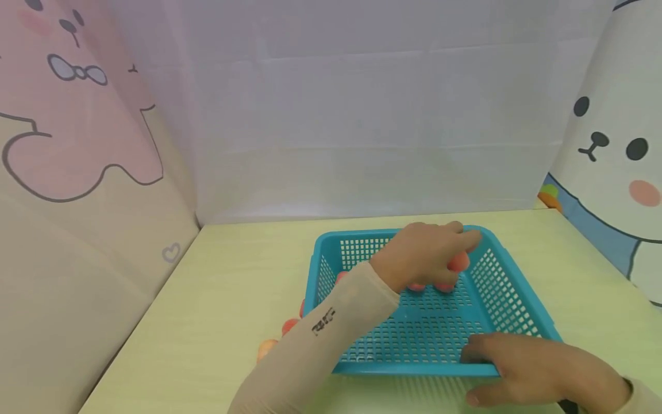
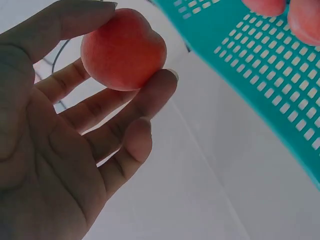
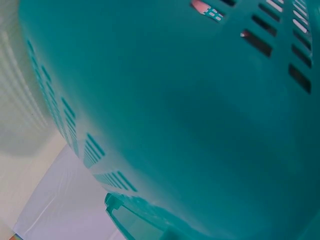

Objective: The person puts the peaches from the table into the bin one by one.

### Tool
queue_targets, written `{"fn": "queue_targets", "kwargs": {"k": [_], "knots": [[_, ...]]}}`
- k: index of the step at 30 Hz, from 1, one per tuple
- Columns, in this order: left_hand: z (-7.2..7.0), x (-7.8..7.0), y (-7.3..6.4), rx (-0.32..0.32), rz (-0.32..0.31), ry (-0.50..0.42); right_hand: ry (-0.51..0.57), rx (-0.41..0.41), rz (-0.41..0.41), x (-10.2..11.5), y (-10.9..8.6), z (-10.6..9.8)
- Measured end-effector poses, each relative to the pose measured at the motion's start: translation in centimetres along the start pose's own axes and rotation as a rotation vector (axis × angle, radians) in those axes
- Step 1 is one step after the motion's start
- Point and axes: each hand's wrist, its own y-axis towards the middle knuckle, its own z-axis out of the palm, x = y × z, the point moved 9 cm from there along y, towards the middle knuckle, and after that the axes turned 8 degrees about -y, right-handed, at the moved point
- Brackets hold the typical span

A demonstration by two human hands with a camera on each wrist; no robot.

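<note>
My left hand [image 1: 421, 253] reaches over the back part of a blue plastic basket [image 1: 414, 368]. Between thumb and fingers it pinches a red peach [image 2: 122, 50], its cleft showing in the left wrist view. The same peach [image 1: 459, 262] shows below the fingers in the head view. Under that hand, more peaches [image 1: 445, 287] lie in the basket toward the back. My right hand [image 1: 538, 368] grips the basket's near rim by the right corner, fingers over the inside and thumb outside. Basket wall [image 3: 150, 100] fills most of the right wrist view.
Left of the basket, a row of fruit lies on the pale yellow table [image 1: 217, 299]: a red one [image 1: 290, 326] and an orange-yellow one [image 1: 266, 348], partly behind my left sleeve. A white sheet [image 1: 362, 126] hangs behind the table; cloths printed with cartoon animals flank it.
</note>
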Motion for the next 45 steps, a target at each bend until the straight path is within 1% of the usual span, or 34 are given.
{"fn": "queue_targets", "kwargs": {"k": [2, 4, 7, 10, 13, 17, 19, 21, 23, 25, 27, 29, 33, 36, 41, 45], "knots": [[0.8, 0.2, 0.3, 0.026, 0.001, 0.007, -0.001, -0.003, -0.013, 0.1, 0.0, 0.0], [1.6, 0.3, 0.7, 0.034, 0.014, 0.045, -0.004, -0.006, -0.015, 0.1, 0.1, 0.0], [2.9, 0.6, 1.4, 0.066, 0.009, 0.093, -0.026, -0.022, -0.019, 0.1, 0.1, -0.1], [4.5, 1.3, 2.2, 0.133, -0.043, 0.082, -0.042, -0.037, -0.028, 0.2, 0.0, -0.1], [5.9, 1.7, 2.8, 0.186, -0.071, 0.076, -0.048, -0.046, -0.037, 0.2, -0.1, -0.1], [7.5, 1.6, 3.4, 0.231, -0.073, 0.06, -0.027, -0.034, -0.019, 0.2, -0.1, -0.1], [8.2, 1.6, 3.6, 0.256, -0.079, 0.05, -0.022, -0.03, -0.011, 0.2, -0.1, -0.2], [8.9, 1.5, 3.7, 0.273, -0.077, 0.059, -0.023, -0.034, -0.016, 0.3, -0.1, -0.2], [9.3, 1.3, 3.6, 0.274, -0.055, 0.092, -0.039, -0.043, -0.024, 0.3, -0.1, -0.2], [9.7, 1.2, 3.5, 0.275, -0.051, 0.105, -0.051, -0.051, -0.035, 0.4, -0.1, -0.3], [10.1, 1.3, 3.5, 0.278, -0.06, 0.108, -0.057, -0.056, -0.041, 0.5, -0.1, -0.3], [10.5, 1.4, 3.5, 0.289, -0.082, 0.091, -0.056, -0.053, -0.04, 0.4, -0.1, -0.3], [11.2, 1.1, 3.6, 0.314, -0.063, 0.101, -0.039, -0.034, -0.021, 0.3, 0.1, -0.2], [11.5, 1.0, 3.7, 0.325, -0.048, 0.116, -0.033, -0.025, -0.011, 0.2, 0.1, -0.2], [11.7, 1.1, 3.7, 0.333, -0.079, 0.113, -0.036, -0.024, -0.017, 0.2, 0.2, -0.1], [11.7, 0.8, 3.8, 0.331, -0.063, 0.166, -0.036, -0.022, -0.009, 0.1, 0.2, -0.1]]}}
